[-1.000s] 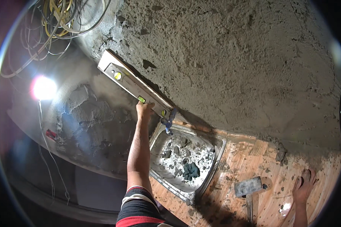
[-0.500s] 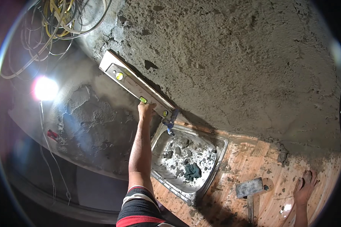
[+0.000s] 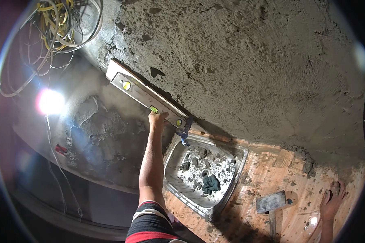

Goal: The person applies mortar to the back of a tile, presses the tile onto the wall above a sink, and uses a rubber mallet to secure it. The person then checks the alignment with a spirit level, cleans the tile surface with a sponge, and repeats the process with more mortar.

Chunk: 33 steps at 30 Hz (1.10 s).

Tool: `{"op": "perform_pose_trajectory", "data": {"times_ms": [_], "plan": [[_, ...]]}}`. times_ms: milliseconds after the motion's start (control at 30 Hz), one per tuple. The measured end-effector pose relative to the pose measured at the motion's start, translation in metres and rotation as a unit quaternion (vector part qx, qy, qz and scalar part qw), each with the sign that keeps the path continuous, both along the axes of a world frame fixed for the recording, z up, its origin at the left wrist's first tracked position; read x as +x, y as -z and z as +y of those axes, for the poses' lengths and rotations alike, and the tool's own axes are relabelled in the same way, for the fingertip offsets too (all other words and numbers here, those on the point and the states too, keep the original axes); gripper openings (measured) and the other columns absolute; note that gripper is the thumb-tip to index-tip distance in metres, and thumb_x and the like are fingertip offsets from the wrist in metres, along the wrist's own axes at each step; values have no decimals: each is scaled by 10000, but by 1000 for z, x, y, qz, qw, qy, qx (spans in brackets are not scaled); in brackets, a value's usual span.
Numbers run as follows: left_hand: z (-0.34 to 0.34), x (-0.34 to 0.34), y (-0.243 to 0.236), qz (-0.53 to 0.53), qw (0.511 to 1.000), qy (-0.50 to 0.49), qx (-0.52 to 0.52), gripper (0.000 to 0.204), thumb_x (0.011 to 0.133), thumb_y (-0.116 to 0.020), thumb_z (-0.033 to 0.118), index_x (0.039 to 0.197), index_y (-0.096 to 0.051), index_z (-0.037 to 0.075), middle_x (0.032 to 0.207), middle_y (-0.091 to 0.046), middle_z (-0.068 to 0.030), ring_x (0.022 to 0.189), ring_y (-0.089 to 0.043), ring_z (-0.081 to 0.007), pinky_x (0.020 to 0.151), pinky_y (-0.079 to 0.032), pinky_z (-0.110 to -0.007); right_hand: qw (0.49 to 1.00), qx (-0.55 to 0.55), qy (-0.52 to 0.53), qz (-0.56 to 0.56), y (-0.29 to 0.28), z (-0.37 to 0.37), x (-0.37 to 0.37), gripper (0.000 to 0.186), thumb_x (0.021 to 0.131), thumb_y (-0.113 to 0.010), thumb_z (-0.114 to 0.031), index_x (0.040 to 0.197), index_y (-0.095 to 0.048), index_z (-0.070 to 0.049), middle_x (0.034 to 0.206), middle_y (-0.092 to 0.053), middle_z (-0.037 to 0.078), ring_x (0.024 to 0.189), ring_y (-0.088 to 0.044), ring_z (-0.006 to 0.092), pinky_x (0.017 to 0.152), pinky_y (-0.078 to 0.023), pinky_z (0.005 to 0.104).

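My left hand [image 3: 157, 120] is closed on the lower edge of a spirit level [image 3: 141, 97] with several yellow-green vials. The level lies slanted along a pale board or strip [image 3: 117, 68] against the rough mortared wall [image 3: 239, 73]. Close to its lower end stands a dark tap [image 3: 185, 131] at the rim of a metal sink [image 3: 240, 165]. Far to the right, my right hand [image 3: 331, 202] rests on the wooden countertop [image 3: 247, 218], fingers apart and holding nothing. A grey-headed mallet [image 3: 271, 201] lies on the wood between the sink and that hand.
Dark mortar lumps [image 3: 211, 184] and white residue lie in the sink. A bright lamp [image 3: 51, 102] with hanging wires shines at the left, near a small red object [image 3: 61, 150]. Coiled yellow and white cables [image 3: 61, 24] hang at the upper left. Mortar bits [image 3: 309, 167] edge the counter.
The view has shifted slightly, so most things sit a little lower or farther right. My left hand still holds the level, and my right hand stays on the counter.
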<state>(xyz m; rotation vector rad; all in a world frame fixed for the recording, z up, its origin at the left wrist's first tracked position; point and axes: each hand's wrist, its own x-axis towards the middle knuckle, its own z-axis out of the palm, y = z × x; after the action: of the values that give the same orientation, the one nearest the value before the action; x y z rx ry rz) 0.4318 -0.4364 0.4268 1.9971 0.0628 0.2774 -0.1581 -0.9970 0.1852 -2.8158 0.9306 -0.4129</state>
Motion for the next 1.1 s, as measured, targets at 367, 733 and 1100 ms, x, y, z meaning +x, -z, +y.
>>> {"op": "perform_pose_trajectory", "data": {"times_ms": [367,733,1100], "plan": [[7,5,0,18,1000,-14,-9,386,796,-729,11,1167,-630,44,1019,-691,-103,886,-694,-280,759,-600,-472,999,-41,0,10,25,-10,-9,430,1042,-459,-241,1343,-499,63,1487,-417,222,1406,-366,424,1135,-256,570],[1,-1,-4,30,999,-30,1,378,800,-725,17,1162,-624,59,1037,-690,-100,946,-682,-296,796,-585,-528,999,-37,-7,12,27,-15,-11,455,1059,-451,-245,1397,-462,59,1499,-418,224,1378,-395,423,1137,-280,526],[4,4,0,41,999,-19,-2,381,770,-745,30,1125,-608,44,971,-634,-83,864,-651,-270,797,-573,-541,1000,-13,2,0,25,-14,-12,448,1037,-460,-210,1385,-497,71,1486,-436,246,1386,-404,446,1151,-296,515]]}}
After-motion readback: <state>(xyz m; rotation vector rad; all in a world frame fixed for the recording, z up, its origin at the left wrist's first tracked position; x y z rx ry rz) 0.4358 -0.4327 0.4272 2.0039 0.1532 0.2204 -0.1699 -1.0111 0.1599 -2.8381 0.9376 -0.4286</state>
